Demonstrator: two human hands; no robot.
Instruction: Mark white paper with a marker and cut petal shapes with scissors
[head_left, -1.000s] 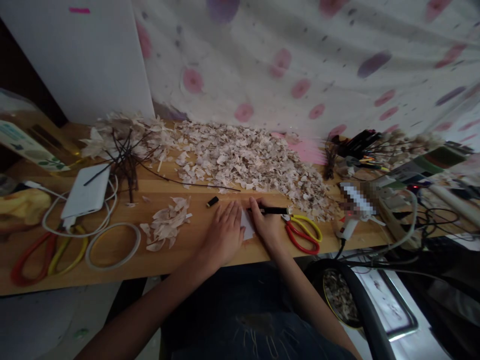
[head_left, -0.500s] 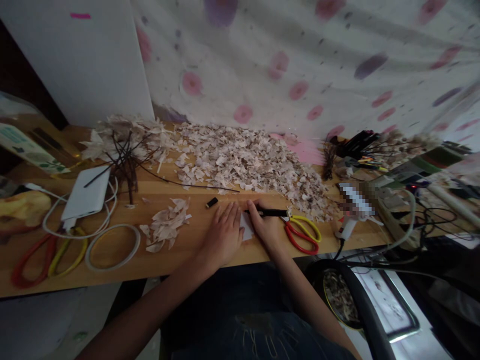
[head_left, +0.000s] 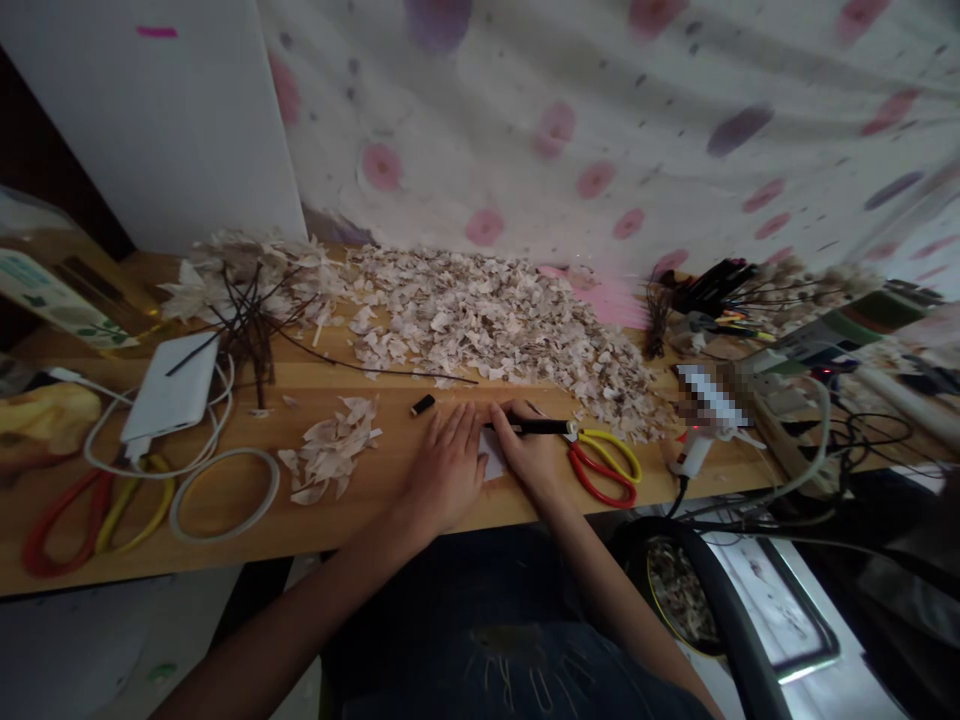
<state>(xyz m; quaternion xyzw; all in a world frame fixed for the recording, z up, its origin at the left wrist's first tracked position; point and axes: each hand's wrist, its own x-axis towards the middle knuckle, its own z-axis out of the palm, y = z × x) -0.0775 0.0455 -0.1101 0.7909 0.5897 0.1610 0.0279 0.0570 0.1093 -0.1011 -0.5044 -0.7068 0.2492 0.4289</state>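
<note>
My right hand (head_left: 527,452) has crept slightly leftward over the white paper (head_left: 493,461), carrying the black pen (head_left: 541,427) with it, so its tip sits closer to my left hand (head_left: 448,468), and my thumb covers more of the sheet's far end.

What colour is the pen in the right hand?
The pen in the right hand is mostly black; it shows best in the head view.

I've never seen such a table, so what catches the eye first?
Probably the broad heap of pale flakes along the back of the wooden table. In front, the right hand holds a black pen at a white paper, the left hand alongside. To their right lies a red-and-yellow-handled tool.
</note>
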